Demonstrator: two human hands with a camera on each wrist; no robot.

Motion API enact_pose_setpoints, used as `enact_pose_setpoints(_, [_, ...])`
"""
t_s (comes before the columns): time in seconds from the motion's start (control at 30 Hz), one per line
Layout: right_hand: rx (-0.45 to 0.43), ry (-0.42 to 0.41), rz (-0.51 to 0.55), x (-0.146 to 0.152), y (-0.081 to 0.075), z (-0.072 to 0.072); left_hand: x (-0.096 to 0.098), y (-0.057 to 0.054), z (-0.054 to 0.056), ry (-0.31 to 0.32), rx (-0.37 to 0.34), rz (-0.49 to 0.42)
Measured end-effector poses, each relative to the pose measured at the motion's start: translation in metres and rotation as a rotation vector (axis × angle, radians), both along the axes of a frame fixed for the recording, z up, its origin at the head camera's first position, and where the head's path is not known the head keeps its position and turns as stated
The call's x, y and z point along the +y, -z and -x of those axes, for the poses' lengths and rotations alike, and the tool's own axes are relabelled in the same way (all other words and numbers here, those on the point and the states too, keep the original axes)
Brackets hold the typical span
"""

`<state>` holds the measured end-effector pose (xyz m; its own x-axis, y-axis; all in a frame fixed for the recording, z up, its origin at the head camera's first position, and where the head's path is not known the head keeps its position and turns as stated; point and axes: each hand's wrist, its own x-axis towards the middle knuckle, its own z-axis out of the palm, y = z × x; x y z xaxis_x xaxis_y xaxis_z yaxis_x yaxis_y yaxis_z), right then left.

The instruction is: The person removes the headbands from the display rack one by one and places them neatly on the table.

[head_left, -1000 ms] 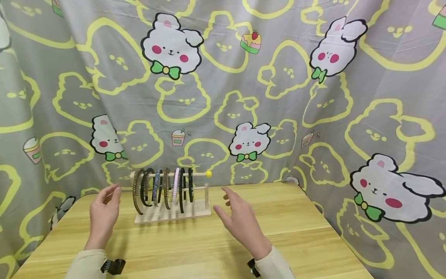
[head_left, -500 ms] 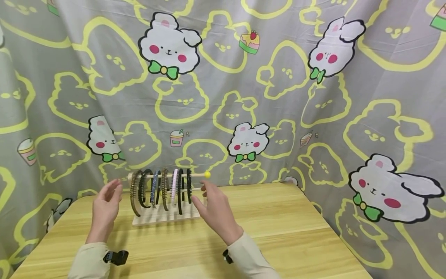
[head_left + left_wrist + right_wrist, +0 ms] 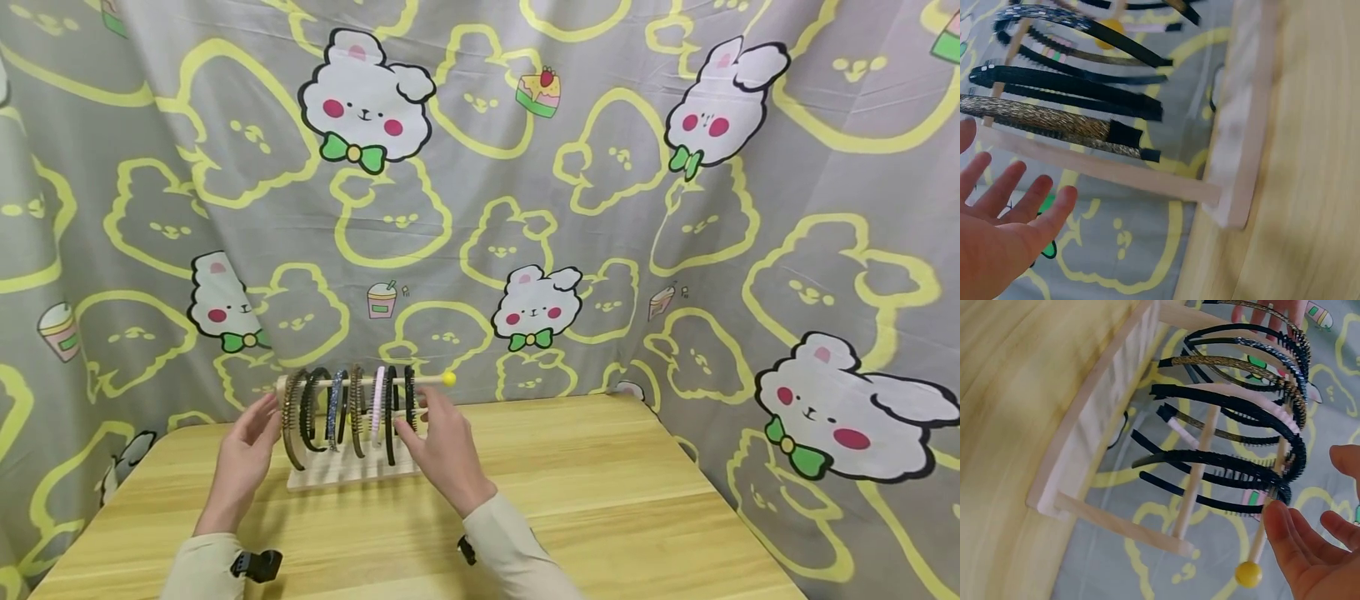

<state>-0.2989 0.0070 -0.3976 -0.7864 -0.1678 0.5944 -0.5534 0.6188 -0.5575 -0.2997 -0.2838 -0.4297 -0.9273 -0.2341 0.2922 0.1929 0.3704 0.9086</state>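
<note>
A wooden headband rack [image 3: 322, 478] stands on the table, its upper rod [image 3: 1257, 545] tipped with a yellow ball [image 3: 1249, 574]. Several headbands hang along it: a brown beaded one [image 3: 291, 433] at the left end, a blue glittery one [image 3: 332, 417], a pink one [image 3: 377, 404] and black toothed ones [image 3: 1229, 464] at the right. My left hand [image 3: 246, 454] is beside the rack's left end, fingers spread apart in the left wrist view. My right hand [image 3: 446, 446] is at the right end, fingers extended around the rod end, one fingertip [image 3: 1275, 515] right at the last black headband.
The rack stands on a wood-grain table [image 3: 600, 492], close to its back edge. A grey curtain [image 3: 480, 208] with yellow outlines and white rabbit faces hangs behind and on both sides. Dark straps with small devices [image 3: 257, 567] sit on the wrists.
My right hand has moved left from beside the rack to its right end, at the black headbands. My left hand has come slightly right, closer to the left end. The headbands remain hanging.
</note>
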Motion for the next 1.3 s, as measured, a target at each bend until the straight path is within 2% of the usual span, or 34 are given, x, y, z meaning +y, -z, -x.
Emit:
enact_pose_setpoints(0.17, [-0.030,0.018,0.030,-0.005,0.005,0.006,0.002,0.002,0.000,0.009,0.013,0.026])
enact_pose_setpoints(0.7, [-0.070,0.084,0.136,-0.015,0.008,0.014,0.004,0.001,0.002,-0.012,-0.001,0.006])
enact_pose_setpoints(0.87, [-0.084,0.098,0.135,-0.015,0.009,0.016,0.005,0.001,0.007,-0.019,-0.006,-0.007])
enact_pose_setpoints(1.1, [-0.049,0.095,0.125,-0.015,0.008,0.017,0.007,0.002,0.011,-0.040,0.003,-0.041])
enact_pose_setpoints(1.3, [-0.042,0.101,0.111,-0.016,0.007,0.017,0.008,0.001,0.009,-0.048,0.052,-0.029])
